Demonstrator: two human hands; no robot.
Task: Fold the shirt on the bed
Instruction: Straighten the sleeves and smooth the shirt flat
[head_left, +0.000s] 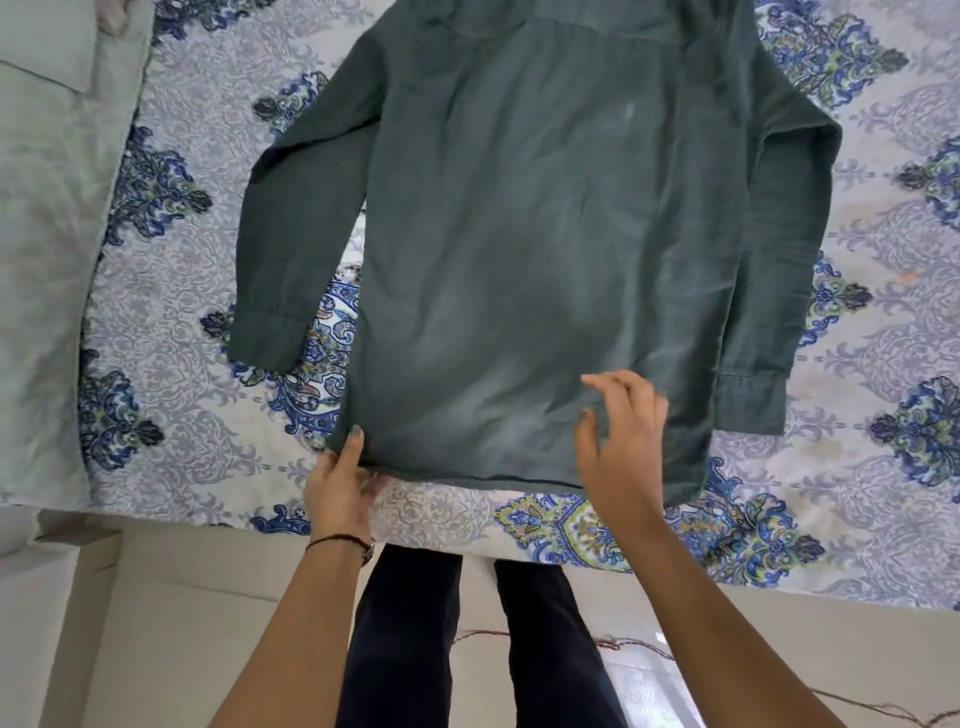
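A dark green long-sleeved shirt (524, 234) lies flat and back-up on the bed (171, 156), collar at the far end and hem toward me. Both sleeves run down along the body, the cuffs at the left (270, 338) and right (748, 402). My left hand (337, 483) pinches the hem's near left corner, thumb on top of the cloth. My right hand (623, 441) hovers over the hem's right part with fingers spread and holds nothing.
The bed carries a white sheet with a blue and grey floral pattern. A pale green pillow or blanket (41, 260) lies along the left side. The bed's near edge (467, 545) meets my dark trousers (405, 639). Thin cords (779, 680) trail on the floor.
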